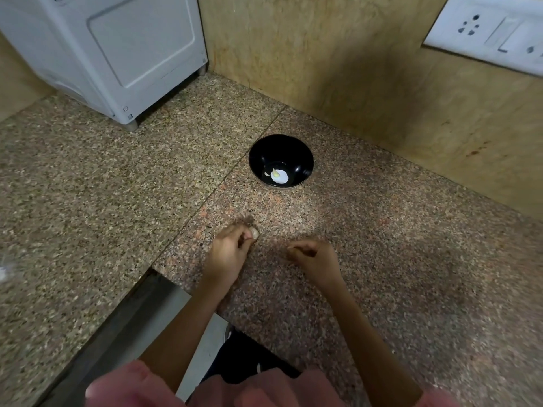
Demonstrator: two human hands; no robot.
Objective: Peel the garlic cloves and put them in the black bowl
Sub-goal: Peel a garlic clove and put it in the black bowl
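Granite counter [382,230]: speckled brown and pink stone with a thin seam running diagonally across it; a cut-out corner in the near edge shows a grey metal strip [132,327] below.
Black bowl [281,160]: stands upright on the counter, toward the back edge, just right of the seam and near the tan wall [338,69]. It is well apart from both hands.
Inside the bowl: one pale peeled garlic clove [275,172] lies on the bottom, beside a white patch that I cannot tell from a piece of skin or a glare spot.
Left hand [229,251]: near the front edge of the counter, close to the seam, fingers curled shut around a small pale garlic clove [255,232] that shows at the fingertips. The picture is blurred there, so whether the clove carries its skin is unclear.
Right hand [313,257]: just beside the left hand, apart from it, low over the counter, fingers curled in with thumb and forefinger pinched together. Anything between them is too small and blurred to tell.
Arms: both bare forearms reach in from the near edge; pink sleeves [132,386] show at the bottom.
Back left corner: a white appliance [117,54] stands on short feet.
Wall at right: a white socket and switch plate [493,33].
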